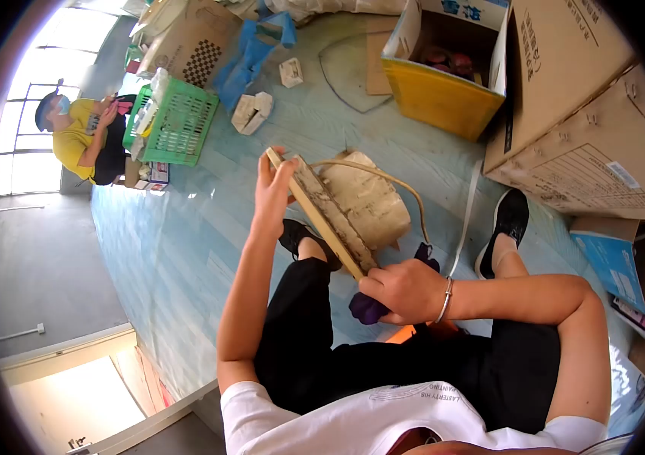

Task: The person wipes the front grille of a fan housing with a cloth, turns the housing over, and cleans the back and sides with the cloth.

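Note:
My left hand grips the upper end of a flat, pale wooden-edged board, seen almost edge-on. At the board's lower end, my right hand is closed on a dark purple cloth, with its fingers against the board's edge. A dirty grey layer runs along the board's right side. Just beyond it sits a stained beige rounded object with a curved tan strip arching over it. Whether this object is joined to the board I cannot tell.
A yellow-sided open box and a large carton stand at the right. At the left, a person in a yellow top is beside a green basket. Blue plastic and a small white box lie on the floor.

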The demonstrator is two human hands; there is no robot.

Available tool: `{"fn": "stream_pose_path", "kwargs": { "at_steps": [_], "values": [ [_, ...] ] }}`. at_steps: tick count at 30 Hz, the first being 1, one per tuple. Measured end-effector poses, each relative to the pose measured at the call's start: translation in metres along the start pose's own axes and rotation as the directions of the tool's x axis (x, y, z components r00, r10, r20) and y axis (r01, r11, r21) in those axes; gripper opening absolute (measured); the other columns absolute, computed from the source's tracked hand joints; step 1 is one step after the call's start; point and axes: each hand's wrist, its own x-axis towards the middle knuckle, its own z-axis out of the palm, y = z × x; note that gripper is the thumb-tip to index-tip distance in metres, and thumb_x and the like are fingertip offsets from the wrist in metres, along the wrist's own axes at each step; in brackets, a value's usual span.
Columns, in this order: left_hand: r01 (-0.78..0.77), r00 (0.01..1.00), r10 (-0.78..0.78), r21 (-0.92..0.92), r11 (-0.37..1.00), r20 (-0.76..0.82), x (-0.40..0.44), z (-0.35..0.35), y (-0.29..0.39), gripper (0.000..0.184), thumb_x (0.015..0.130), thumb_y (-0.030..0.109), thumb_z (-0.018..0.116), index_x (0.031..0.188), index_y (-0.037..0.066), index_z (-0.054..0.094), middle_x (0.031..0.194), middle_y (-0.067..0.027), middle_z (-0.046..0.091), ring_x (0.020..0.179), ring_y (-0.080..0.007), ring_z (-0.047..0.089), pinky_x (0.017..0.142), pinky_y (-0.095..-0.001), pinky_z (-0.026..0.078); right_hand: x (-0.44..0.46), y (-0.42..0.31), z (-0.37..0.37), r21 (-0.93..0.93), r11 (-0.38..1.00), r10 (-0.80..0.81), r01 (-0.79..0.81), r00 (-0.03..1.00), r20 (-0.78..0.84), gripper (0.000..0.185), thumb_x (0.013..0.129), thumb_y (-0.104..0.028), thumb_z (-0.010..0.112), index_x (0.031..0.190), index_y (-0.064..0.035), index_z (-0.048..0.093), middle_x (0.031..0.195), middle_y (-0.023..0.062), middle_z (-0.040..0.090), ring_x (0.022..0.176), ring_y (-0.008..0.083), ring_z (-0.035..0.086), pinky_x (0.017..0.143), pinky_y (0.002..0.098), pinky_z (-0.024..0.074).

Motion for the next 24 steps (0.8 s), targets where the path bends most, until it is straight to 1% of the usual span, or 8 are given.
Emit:
{"fn": "stream_pose_path", "kwargs": {
  "at_steps": [3,6,8,11,18,21,23,24],
  "values": [
    [0.019,1.0,-0.019,-0.021,1.0,0.021,0.007,-0.001,-0.001,0.06,0.09,0.038,0.062,0.139,0.013,0.038,0.112,-0.0108,0.061,0.103,-0.0205,0.06,0.085,-0.0422,0.052,0.0,0.004,-0.004,-0.034,0.999,0.003,-0.004,0.999,-0.04,0.049,0.068,-0.025,0.083,0.103,-0.0066,0.054,0.085,0.0099,0.062,0.076,0.028,0.067,0.063,0.0379,0.0543],
    [0.023,0.999,-0.022,-0.052,0.998,0.032,0.017,-0.005,-0.007,0.065,0.088,0.041,0.063,0.141,0.013,0.038,0.113,-0.0111,0.061,0.103,-0.0218,0.061,0.083,-0.0417,0.052,0.0,0.005,-0.009,-0.057,0.989,0.135,-0.137,0.99,-0.037,0.045,0.071,-0.022,0.081,0.103,-0.0063,0.053,0.088,0.0114,0.062,0.079,0.0305,0.066,0.065,0.0392,0.0544],
    [0.099,0.995,-0.1,0.02,0.995,0.027,0.025,-0.007,-0.012,0.064,0.087,0.046,0.062,0.14,0.018,0.038,0.124,-0.0097,0.055,0.112,-0.0219,0.057,0.089,-0.0442,0.051,0.0,0.007,-0.01,-0.073,0.989,0.129,-0.132,0.991,-0.039,0.045,0.071,-0.022,0.081,0.103,-0.0061,0.053,0.088,0.0114,0.062,0.08,0.0307,0.066,0.066,0.0393,0.0544],
    [0.122,0.992,-0.122,0.042,0.992,0.013,0.026,-0.008,-0.011,0.064,0.088,0.048,0.061,0.14,0.02,0.038,0.125,-0.0091,0.055,0.113,-0.0224,0.057,0.09,-0.0439,0.051,0.001,0.005,-0.009,-0.073,0.989,0.128,-0.131,0.991,-0.051,0.044,0.071,-0.02,0.08,0.102,-0.0058,0.052,0.088,0.0116,0.062,0.08,0.0311,0.066,0.066,0.0396,0.0541],
    [0.06,0.998,-0.06,-0.031,0.998,-0.006,0.032,-0.006,-0.026,0.065,0.088,0.052,0.059,0.141,0.02,0.037,0.129,-0.008,0.052,0.117,-0.0231,0.054,0.091,-0.045,0.05,0.004,0.007,-0.006,-0.042,0.991,0.127,-0.13,0.989,-0.074,0.044,0.072,-0.017,0.079,0.102,-0.0059,0.05,0.089,0.0124,0.061,0.082,0.0322,0.065,0.067,0.0407,0.0533],
    [0.068,0.997,-0.07,-0.048,0.997,-0.03,0.024,-0.003,-0.022,0.07,0.088,0.054,0.058,0.143,0.018,0.036,0.129,-0.0079,0.051,0.117,-0.0235,0.054,0.092,-0.0454,0.049,0.005,0.007,-0.006,-0.028,0.99,0.134,-0.136,0.988,-0.072,0.044,0.072,-0.017,0.079,0.103,-0.0059,0.049,0.089,0.0123,0.06,0.083,0.0325,0.065,0.068,0.0411,0.0533],
    [0.01,0.997,-0.02,-0.12,0.993,-0.075,0.009,0.001,-0.019,0.09,0.087,0.044,0.068,0.154,0.006,0.021,0.119,-0.0167,0.055,0.105,-0.0264,0.059,0.088,-0.0427,0.05,0.006,0.007,-0.005,-0.029,0.991,0.126,-0.129,0.988,-0.084,0.044,0.072,-0.016,0.079,0.103,-0.006,0.049,0.089,0.0122,0.06,0.083,0.0327,0.065,0.068,0.0413,0.0532],
    [0.011,0.997,-0.02,-0.121,0.993,-0.074,0.011,0.001,-0.034,0.09,0.087,0.044,0.068,0.154,0.006,0.021,0.119,-0.0167,0.055,0.105,-0.0264,0.059,0.088,-0.0427,0.05,0.006,0.007,-0.005,-0.03,0.992,0.119,-0.122,0.988,-0.099,0.044,0.072,-0.016,0.079,0.103,-0.0061,0.049,0.088,0.012,0.06,0.083,0.0329,0.065,0.068,0.0415,0.0532]
  ]
}}
